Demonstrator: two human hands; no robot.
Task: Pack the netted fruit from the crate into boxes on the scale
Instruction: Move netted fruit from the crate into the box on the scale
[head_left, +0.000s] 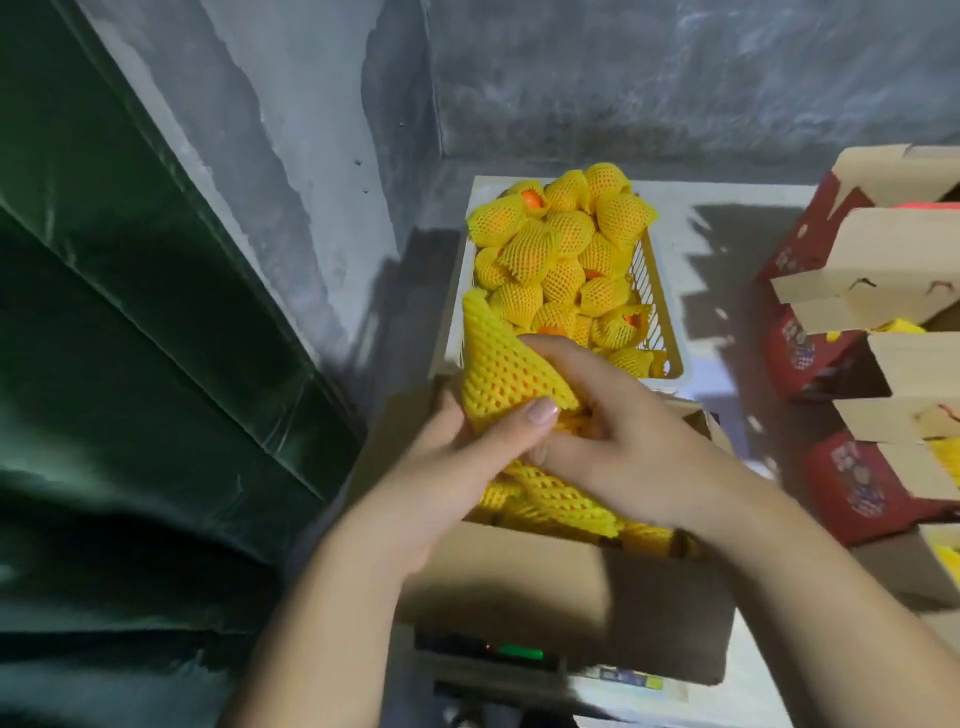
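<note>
A pale crate (666, 332) heaped with several fruit in yellow foam netting (558, 249) stands ahead on a white surface. In front of it an open cardboard box (561, 587) rests on a scale (498, 652) with a lit green display. Several netted fruit (550, 501) lie inside the box. Above the box, both hands grip one netted fruit (506, 371). My left hand (457, 457) holds it from below with the thumb on the netting. My right hand (613, 421) wraps over its top and right side.
Stacked red and tan cartons (852, 332) with raised flaps stand at the right, some showing yellow netting inside. A dark green curtain (130, 364) hangs at the left. A grey concrete wall (571, 78) closes the corner behind the crate.
</note>
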